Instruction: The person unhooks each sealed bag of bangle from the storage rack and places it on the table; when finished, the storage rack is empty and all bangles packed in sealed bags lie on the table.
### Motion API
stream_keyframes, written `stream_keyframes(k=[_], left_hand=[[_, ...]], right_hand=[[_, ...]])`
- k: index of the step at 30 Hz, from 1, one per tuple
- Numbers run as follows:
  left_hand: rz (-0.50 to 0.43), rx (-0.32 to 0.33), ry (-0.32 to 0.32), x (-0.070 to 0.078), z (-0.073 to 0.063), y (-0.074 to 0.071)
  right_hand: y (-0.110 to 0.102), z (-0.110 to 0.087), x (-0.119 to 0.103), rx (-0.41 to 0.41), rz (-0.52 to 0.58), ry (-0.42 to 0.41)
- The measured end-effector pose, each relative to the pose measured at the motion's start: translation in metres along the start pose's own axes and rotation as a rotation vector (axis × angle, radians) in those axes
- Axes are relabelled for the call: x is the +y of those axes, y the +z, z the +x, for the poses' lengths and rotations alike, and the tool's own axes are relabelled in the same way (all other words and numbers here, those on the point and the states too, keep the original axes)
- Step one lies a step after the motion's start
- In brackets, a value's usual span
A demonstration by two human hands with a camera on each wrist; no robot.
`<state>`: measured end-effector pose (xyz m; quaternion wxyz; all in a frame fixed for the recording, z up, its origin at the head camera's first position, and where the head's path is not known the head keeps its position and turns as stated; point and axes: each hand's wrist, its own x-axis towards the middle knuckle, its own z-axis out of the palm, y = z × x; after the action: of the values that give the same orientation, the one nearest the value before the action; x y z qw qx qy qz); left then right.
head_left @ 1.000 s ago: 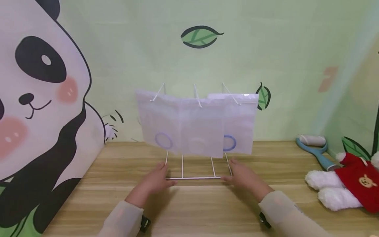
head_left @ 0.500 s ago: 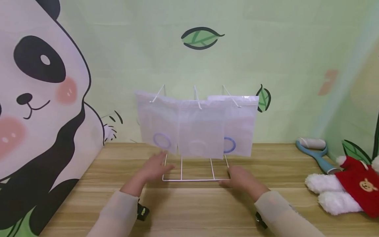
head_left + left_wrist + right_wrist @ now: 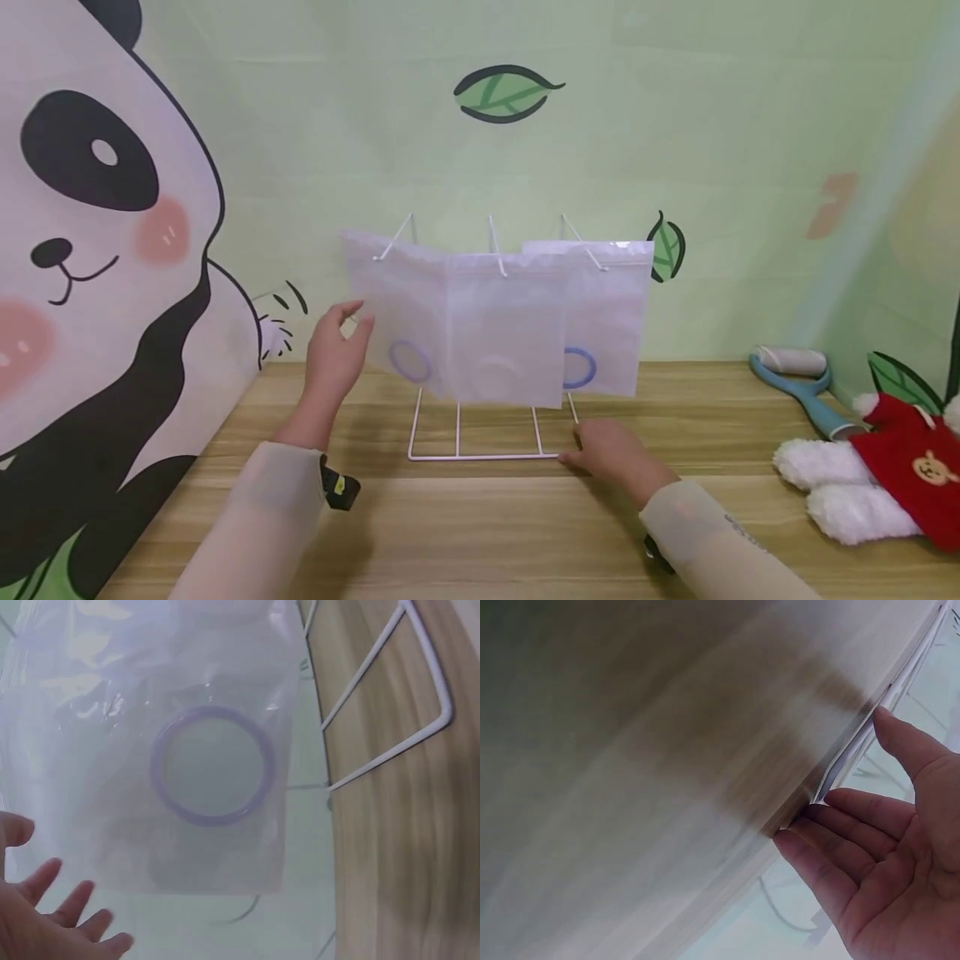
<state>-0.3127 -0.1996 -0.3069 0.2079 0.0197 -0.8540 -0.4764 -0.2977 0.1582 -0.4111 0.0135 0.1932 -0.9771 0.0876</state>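
A white wire display rack [image 3: 480, 457] stands on the table, its three upper hooks carrying translucent zip bags. The left bag [image 3: 397, 292] contains a pale purple ring [image 3: 213, 712], the middle bag [image 3: 506, 325] a whitish ring [image 3: 495, 379], and the right bag [image 3: 611, 308] a blue ring [image 3: 592, 367]. Raised beside the left bag's outer edge, my left hand [image 3: 333, 358] has its thumb and fingers spread, with nothing gripped. My right hand [image 3: 611, 454] holds the rack's front right corner; thumb and bent fingers meet the wire in the right wrist view.
A blue-handled lint roller [image 3: 806, 387] lies at the back right. In front of it rests a white plush toy [image 3: 862, 508] in a red top. Behind the wooden table [image 3: 487, 533] rises a pale green wall [image 3: 337, 125] printed with a panda and leaves.
My left hand has let go of the rack's front left corner and risen up and left beside the left bag. My right hand stays at the front right corner.
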Motion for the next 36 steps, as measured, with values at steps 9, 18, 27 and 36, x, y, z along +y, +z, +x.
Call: stream_keyframes(k=[9, 18, 27, 36], left_hand=[[-0.239, 0.224, -0.008, 0.023, 0.026, -0.015], [-0.330, 0.198, -0.046, 0.042, 0.039, -0.020], [-0.282, 0.161, -0.133, 0.046, 0.049, -0.022], [-0.376, 0.230, -0.128, 0.040, 0.043, -0.028]], right_hand=[[0.000, 0.000, 0.001, -0.001, -0.038, -0.014], [0.001, 0.001, 0.003, 0.022, -0.044, -0.046], [0.000, 0.004, 0.006, 0.033, -0.090, -0.104], [-0.001, 0.005, 0.005, 0.040, -0.079, -0.098]])
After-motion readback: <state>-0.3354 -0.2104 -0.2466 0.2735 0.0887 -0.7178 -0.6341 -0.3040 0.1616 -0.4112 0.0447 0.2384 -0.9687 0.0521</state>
